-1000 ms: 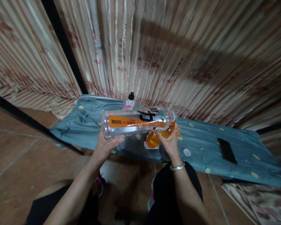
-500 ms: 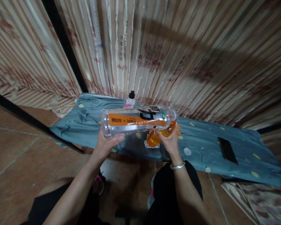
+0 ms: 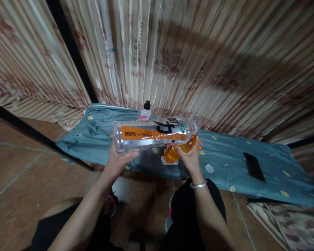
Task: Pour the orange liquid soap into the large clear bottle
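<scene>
My left hand (image 3: 119, 158) is closed around the base end of a large clear plastic bottle (image 3: 151, 134) with an orange and silver label. The bottle lies nearly level, its neck pointing right. My right hand (image 3: 189, 155) grips a smaller bottle of orange liquid (image 3: 172, 155) near its upper part. The large bottle's mouth meets the top of the orange bottle, and the exact contact is hard to make out. Under the orange bottle's base is a folded white tissue (image 3: 169, 162). Behind the large bottle stands a small clear bottle with a black cap (image 3: 147, 105), its lower part hidden.
A grey-blue patterned cloth (image 3: 225, 174) covers the narrow surface. On it are a black phone (image 3: 254, 167) at right and a white round spot or cap (image 3: 209, 168). Black metal posts (image 3: 73, 52) stand at left, and a striped curtain (image 3: 172, 52) hangs behind.
Hardly anything differs. Both hands hold the two bottles in almost the same place and tilt.
</scene>
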Tool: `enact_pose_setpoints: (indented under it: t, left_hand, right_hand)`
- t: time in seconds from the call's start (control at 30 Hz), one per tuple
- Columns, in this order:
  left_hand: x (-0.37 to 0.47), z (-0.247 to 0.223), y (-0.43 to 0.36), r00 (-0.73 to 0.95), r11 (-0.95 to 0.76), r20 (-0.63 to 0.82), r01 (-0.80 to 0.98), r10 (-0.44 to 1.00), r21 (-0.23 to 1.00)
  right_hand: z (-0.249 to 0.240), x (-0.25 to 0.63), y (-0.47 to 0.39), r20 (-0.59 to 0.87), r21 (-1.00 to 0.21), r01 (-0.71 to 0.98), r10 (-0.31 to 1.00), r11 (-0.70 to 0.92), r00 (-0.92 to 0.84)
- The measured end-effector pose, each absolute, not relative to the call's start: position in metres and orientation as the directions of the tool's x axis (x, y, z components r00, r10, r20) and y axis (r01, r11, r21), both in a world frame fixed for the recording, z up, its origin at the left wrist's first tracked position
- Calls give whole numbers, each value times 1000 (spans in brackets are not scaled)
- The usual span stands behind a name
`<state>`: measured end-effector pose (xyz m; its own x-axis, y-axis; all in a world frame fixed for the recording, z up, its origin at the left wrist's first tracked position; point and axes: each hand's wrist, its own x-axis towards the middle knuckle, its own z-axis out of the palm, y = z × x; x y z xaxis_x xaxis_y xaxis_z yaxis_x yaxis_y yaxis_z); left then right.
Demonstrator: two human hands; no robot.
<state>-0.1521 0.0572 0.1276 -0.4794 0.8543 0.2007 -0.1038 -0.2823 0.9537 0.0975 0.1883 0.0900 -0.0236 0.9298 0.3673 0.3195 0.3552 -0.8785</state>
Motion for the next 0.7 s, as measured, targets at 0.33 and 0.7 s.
enact_pose_setpoints:
  t: [0.33,0.7]
  left_hand:
    - [-153,124,58,-494,-309,231,-81,838,948]
    - [-152,129,57,-480,-280,196,-108,855,954]
  right_hand:
    - [89,99,190,384,-859,351,923,372,-38]
    - [94,100,191,382,-857,345,921,383,-75]
